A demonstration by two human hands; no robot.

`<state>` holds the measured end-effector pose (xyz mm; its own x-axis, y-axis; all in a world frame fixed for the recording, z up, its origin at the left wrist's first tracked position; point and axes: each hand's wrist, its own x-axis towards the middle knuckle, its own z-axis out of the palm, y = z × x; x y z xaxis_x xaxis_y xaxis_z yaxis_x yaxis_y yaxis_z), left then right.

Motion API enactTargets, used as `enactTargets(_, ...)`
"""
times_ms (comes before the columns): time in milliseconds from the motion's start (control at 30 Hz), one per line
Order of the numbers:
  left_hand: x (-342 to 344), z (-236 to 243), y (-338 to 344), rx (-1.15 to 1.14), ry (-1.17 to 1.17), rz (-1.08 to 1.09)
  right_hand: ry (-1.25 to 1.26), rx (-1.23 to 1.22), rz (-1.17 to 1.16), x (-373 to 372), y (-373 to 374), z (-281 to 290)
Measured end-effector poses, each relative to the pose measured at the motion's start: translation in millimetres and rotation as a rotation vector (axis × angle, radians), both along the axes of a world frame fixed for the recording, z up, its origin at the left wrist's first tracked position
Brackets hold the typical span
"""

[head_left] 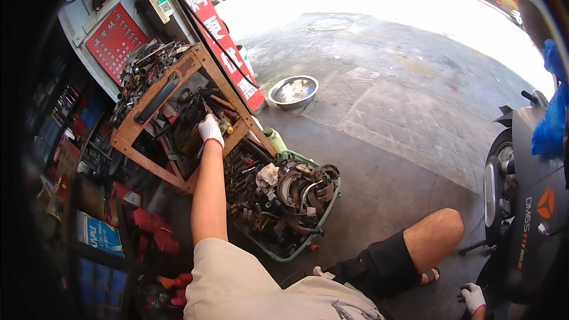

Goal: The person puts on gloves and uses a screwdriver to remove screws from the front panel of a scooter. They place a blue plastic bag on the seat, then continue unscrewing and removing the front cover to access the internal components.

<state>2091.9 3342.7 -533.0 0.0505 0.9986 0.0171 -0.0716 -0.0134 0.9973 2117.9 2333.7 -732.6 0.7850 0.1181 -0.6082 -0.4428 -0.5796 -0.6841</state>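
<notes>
1. Inside the rust-orange metal-framed cart [191,62], dark jumbled metal tools [185,106] hide the fingertips of the white-gloved left hand [210,129]; its grip I cannot tell.
2. Well right of the cart, the white-gloved right hand [472,297] curls loosely, its hold unclear.
3. Behind the cart, a red banner [204,18] shows white characters.
4. Beside the cart: green-rimmed tub [320,224] of metal parts [287,192].

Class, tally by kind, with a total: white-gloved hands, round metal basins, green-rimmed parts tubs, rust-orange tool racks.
White-gloved left hand and right hand: 2
Round metal basin: 1
Green-rimmed tub: 1
Rust-orange tool rack: 1
Total: 5
</notes>
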Motion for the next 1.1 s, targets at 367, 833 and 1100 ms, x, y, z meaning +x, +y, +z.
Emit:
enactTargets(367,-1.8,-74.9,-186.1,-0.31,-0.424,-0.44,0.049,-0.029,0.152,24.9,4.3,14.1)
enactTargets(833,11.3,-48.9,-203.9,-0.148,-0.265,-0.302,-0.068,0.007,0.052,20.4,-9.9,6.2)
enactTargets(1100,-24.7,-18.2,-15.5,0.28,0.192,-0.067,-0.071,0.015,0.057,18.5,-0.2,11.0)
